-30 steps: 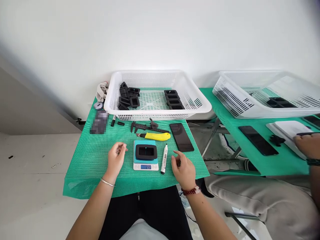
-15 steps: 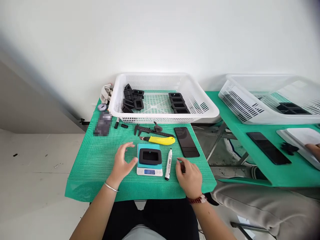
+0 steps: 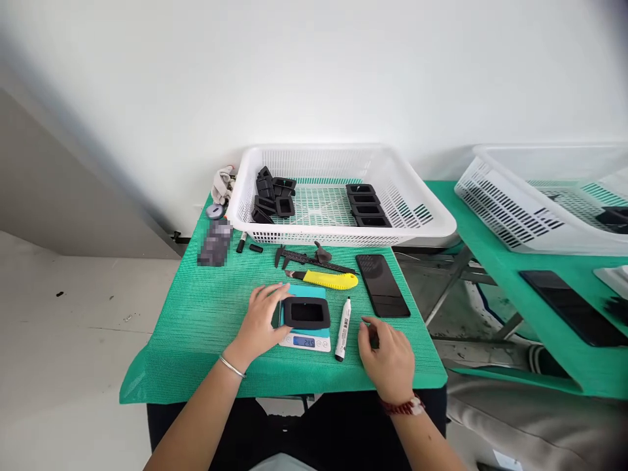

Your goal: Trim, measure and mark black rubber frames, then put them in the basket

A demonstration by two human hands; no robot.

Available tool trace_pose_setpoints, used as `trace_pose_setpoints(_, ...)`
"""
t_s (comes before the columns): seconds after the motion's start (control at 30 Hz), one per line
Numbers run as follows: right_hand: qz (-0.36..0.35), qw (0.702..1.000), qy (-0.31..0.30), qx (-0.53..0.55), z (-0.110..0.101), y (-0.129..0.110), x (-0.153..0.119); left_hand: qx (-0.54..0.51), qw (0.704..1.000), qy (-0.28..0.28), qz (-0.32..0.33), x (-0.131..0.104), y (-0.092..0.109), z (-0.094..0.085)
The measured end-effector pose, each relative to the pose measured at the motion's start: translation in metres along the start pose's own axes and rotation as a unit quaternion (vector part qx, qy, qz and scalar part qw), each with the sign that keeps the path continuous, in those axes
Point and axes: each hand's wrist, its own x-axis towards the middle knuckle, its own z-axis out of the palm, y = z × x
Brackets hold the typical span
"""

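A black rectangular frame (image 3: pixel 293 321) with a hollow middle sits on a small digital scale (image 3: pixel 318 347) with a teal platform. The scale's display appears to read 245. My left hand (image 3: pixel 262 322) is at the frame's left end, thumb and fingers apart around its corners; whether they touch it I cannot tell. To the right of the scale lies a white marker (image 3: pixel 344 330) with black ends. My right hand (image 3: pixel 387 358) rests on the green mesh cover just beyond the marker, fingers curled in and nothing visible in them.
Behind stands a white basket (image 3: pixel 314 238) with black frames in a pile and in a row. A yellow utility knife (image 3: pixel 331 280), a caliper (image 3: pixel 314 258) and a phone (image 3: pixel 383 285) lie before it. At right is another green table (image 3: pixel 544 347) with a basket.
My left hand has moved right, from beside the scale to the black frame's left end. My right hand stays curled beside the marker. The view has shifted slightly left.
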Motion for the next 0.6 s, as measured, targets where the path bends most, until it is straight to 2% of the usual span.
trace_pose_setpoints(0.13,-0.002,1.0,0.013,0.007,-0.001,0.0,-0.001,-0.142,0.986,0.063,-0.068,-0.004,0.001,-0.003)
trace_pose_setpoints(0.27,-0.007,0.999,-0.006,0.047,-0.009,0.0,0.014,-0.292,0.935,0.148,-0.14,-0.003,-0.005,-0.006)
trace_pose_setpoints(0.33,-0.023,0.996,-0.02,0.086,-0.014,-0.002,0.033,-0.366,0.897,0.183,-0.164,0.001,-0.012,-0.009)
trace_pose_setpoints(0.43,-0.114,0.983,-0.09,0.114,-0.013,-0.005,0.07,-0.473,0.832,0.217,-0.192,0.006,-0.024,-0.014)
trace_pose_setpoints(0.53,-0.181,0.966,-0.161,0.089,0.001,-0.005,0.102,-0.554,0.752,0.269,-0.234,0.009,-0.034,-0.019)
trace_pose_setpoints(0.6,-0.191,0.958,-0.2,0.074,0.014,-0.003,0.116,-0.582,0.702,0.308,-0.271,0.009,-0.037,-0.021)
